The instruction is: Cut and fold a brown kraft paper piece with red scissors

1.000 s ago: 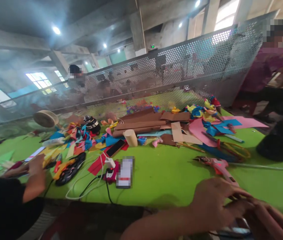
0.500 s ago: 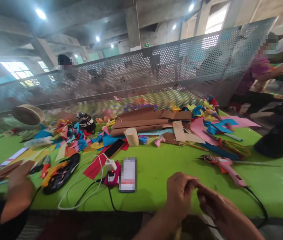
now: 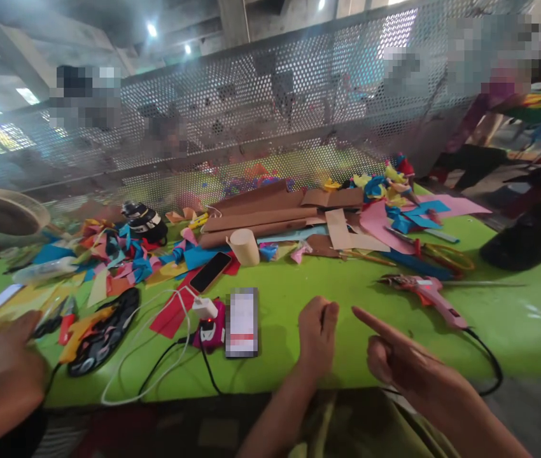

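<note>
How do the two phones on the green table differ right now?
The near phone lies by the table's front edge with its screen lit; the far phone lies farther back with a dark screen. The near phone rests on bare green table beside a pink charger; the far one sits tilted on red paper. Both lie flat, face up.

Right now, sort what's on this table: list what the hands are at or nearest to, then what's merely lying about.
At or nearest the hands:
left hand, loosely closed, empty
right hand, forefinger pointing, empty
pink glue gun
phone

Lying about:
brown card sheets
paper scraps
scissors
tape roll
black phone
</note>
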`<action>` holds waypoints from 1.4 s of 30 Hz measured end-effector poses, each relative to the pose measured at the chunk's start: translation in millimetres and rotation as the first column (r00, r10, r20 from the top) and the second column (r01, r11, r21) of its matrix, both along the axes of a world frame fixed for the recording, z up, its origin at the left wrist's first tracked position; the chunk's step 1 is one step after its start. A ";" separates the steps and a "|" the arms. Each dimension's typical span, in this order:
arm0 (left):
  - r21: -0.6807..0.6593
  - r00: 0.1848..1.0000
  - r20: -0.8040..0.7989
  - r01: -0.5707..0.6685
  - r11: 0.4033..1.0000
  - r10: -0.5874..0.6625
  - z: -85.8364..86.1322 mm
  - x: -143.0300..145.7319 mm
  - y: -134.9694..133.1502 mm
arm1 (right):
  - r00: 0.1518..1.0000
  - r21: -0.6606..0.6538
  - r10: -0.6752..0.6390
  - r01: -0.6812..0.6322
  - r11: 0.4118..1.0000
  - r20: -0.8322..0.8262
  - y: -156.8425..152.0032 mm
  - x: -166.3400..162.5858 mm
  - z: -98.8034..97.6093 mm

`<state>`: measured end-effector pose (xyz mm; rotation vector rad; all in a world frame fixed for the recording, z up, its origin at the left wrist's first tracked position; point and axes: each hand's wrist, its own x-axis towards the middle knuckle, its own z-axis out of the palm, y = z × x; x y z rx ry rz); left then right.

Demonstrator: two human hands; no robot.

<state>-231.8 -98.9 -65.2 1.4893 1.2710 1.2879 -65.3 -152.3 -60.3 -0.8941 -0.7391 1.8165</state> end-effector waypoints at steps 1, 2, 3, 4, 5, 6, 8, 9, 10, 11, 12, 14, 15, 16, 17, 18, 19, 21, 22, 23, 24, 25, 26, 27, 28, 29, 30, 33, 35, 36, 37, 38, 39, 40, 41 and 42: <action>-0.049 0.996 0.051 0.078 0.996 -0.076 2.6 0.0 -1.4 | 1.000 0.007 0.016 -0.016 1.000 0.021 1.5 1.0 0.3; -0.091 0.984 0.102 0.153 0.984 -0.144 5.4 0.1 -2.6 | 0.998 0.018 0.034 -0.035 0.999 0.043 2.8 1.8 0.1; -0.123 0.970 0.140 0.218 0.968 -0.201 8.2 0.1 -3.4 | 0.996 0.031 0.053 -0.056 0.998 0.067 3.9 2.5 -0.7; -0.143 0.957 0.157 0.266 0.953 -0.244 11.0 -0.1 -3.7 | 0.993 0.045 0.071 -0.075 0.996 0.094 4.7 3.0 -1.8; -0.152 0.951 0.150 0.292 0.944 -0.270 13.5 -0.5 -3.5 | 0.989 0.060 0.084 -0.092 0.994 0.123 5.4 3.6 -3.0; -0.154 0.951 0.122 0.299 0.942 -0.283 15.7 -1.0 -3.0 | 0.984 0.076 0.092 -0.104 0.992 0.150 6.0 4.2 -4.3; -0.143 0.957 0.046 0.291 0.946 -0.288 18.6 -2.2 -1.6 | 0.976 0.104 0.087 -0.109 0.989 0.198 7.5 5.7 -7.1; -0.136 0.958 0.016 0.287 0.948 -0.287 19.3 -2.5 -1.1 | 0.973 0.114 0.082 -0.108 0.988 0.214 8.3 6.6 -8.6; -0.131 0.958 -0.005 0.285 0.950 -0.288 19.5 -2.7 -0.9 | 0.971 0.122 0.082 -0.112 0.986 0.226 9.2 7.6 -10.3; -0.130 0.957 -0.020 0.286 0.950 -0.290 19.4 -2.5 -1.0 | 0.968 0.128 0.089 -0.122 0.984 0.235 10.1 8.5 -12.1; -0.129 0.957 -0.029 0.284 0.950 -0.290 18.9 -2.0 -1.3 | 0.966 0.135 0.097 -0.133 0.982 0.240 10.9 9.4 -14.0; -0.122 0.960 -0.039 0.272 0.955 -0.278 17.2 -0.2 -2.2 | 0.965 0.146 0.112 -0.149 0.978 0.238 12.0 10.5 -17.5; -0.115 0.963 -0.036 0.263 0.958 -0.268 16.2 0.9 -2.7 | 0.967 0.147 0.111 -0.148 0.978 0.231 12.1 10.7 -18.8; -0.108 0.965 -0.028 0.256 0.961 -0.260 15.2 2.1 -3.0 | 0.970 0.144 0.105 -0.139 0.980 0.221 12.1 10.6 -19.8; -0.102 0.967 -0.014 0.252 0.962 -0.255 14.2 3.3 -3.2 | 0.973 0.138 0.101 -0.132 0.982 0.209 11.9 10.5 -20.4; -0.098 0.968 0.002 0.249 0.963 -0.250 13.3 4.3 -3.3 | 0.975 0.131 0.101 -0.128 0.983 0.196 11.7 10.3 -20.6; -0.095 0.969 0.019 0.248 0.964 -0.247 12.5 5.1 -3.3 | 0.977 0.125 0.105 -0.129 0.984 0.185 11.5 10.4 -20.6; -0.099 0.969 0.056 0.246 0.964 -0.241 11.1 5.9 -2.7 | 0.979 0.126 0.110 -0.133 0.983 0.171 11.2 10.9 -20.7; -0.104 0.968 0.073 0.246 0.964 -0.239 10.3 5.9 -2.1 | 0.979 0.127 0.111 -0.133 0.983 0.170 11.2 11.4 -21.1; -0.110 0.968 0.086 0.245 0.963 -0.236 9.4 5.7 -1.3 | 0.979 0.126 0.107 -0.130 0.983 0.172 11.3 12.0 -21.7; -0.118 0.968 0.092 0.243 0.963 -0.233 8.4 5.4 -0.3 | 0.979 0.127 0.098 -0.121 0.984 0.179 11.6 12.6 -22.6; -0.128 0.969 0.090 0.239 0.962 -0.229 7.4 5.1 1.1 | 0.978 0.131 0.085 -0.111 0.985 0.189 12.1 13.1 -23.5; -0.138 0.972 0.075 0.232 0.963 -0.224 6.3 4.8 2.8 | 0.977 0.138 0.069 -0.098 0.986 0.204 12.7 13.4 -24.3; -0.149 0.975 0.045 0.220 0.964 -0.216 5.2 4.8 4.7 | 0.975 0.157 0.037 -0.073 0.985 0.221 13.7 13.7 -24.7; -0.166 0.979 0.003 0.202 0.965 -0.204 4.2 5.1 6.8 | 0.970 0.186 -0.009 -0.038 0.982 0.245 14.9 13.8 -24.4; -0.186 0.980 -0.051 0.179 0.966 -0.192 3.4 5.6 8.9 | 0.959 0.223 -0.056 -0.008 0.975 0.279 16.4 13.7 -23.1; -0.215 0.977 -0.116 0.148 0.965 -0.176 2.8 6.5 11.0 | 0.940 0.267 -0.105 0.015 0.964 0.325 18.1 13.4 -20.8; -0.319 0.936 -0.305 0.074 0.945 -0.176 1.9 10.5 16.2 | 0.837 0.434 -0.233 -0.005 0.901 0.495 23.6 9.7 -9.9; -0.372 0.893 -0.396 0.056 0.927 -0.213 1.2 12.8 18.5 | 0.771 0.535 -0.284 -0.085 0.841 0.569 26.6 3.4 -3.0; -0.393 0.873 -0.428 0.053 0.918 -0.233 0.7 13.5 19.4 | 0.749 0.572 -0.304 -0.120 0.811 0.589 27.8 -1.1 -0.8; -0.408 0.855 -0.452 0.056 0.911 -0.255 0.0 13.9 20.1 | 0.732 0.599 -0.317 -0.152 0.786 0.603 28.9 -6.3 0.3; -0.416 0.836 -0.474 0.065 0.907 -0.277 -0.8 13.8 20.6 | 0.719 0.619 -0.331 -0.174 0.766 0.611 30.0 -11.8 0.5; -0.416 0.817 -0.494 0.079 0.906 -0.298 -1.6 13.5 20.9 | 0.709 0.635 -0.344 -0.187 0.749 0.615 31.3 -17.1 0.1; -0.409 0.798 -0.512 0.098 0.907 -0.317 -2.2 12.8 20.8 | 0.702 0.648 -0.357 -0.194 0.736 0.615 32.7 -21.6 -0.5; -0.394 0.783 -0.526 0.120 0.911 -0.331 -2.4 11.9 20.2 | 0.697 0.658 -0.373 -0.188 0.729 0.612 34.3 -24.5 -1.0; -0.376 0.773 -0.537 0.139 0.916 -0.338 -2.1 10.8 19.0 | 0.697 0.659 -0.382 -0.174 0.731 0.607 35.8 -25.2 -1.2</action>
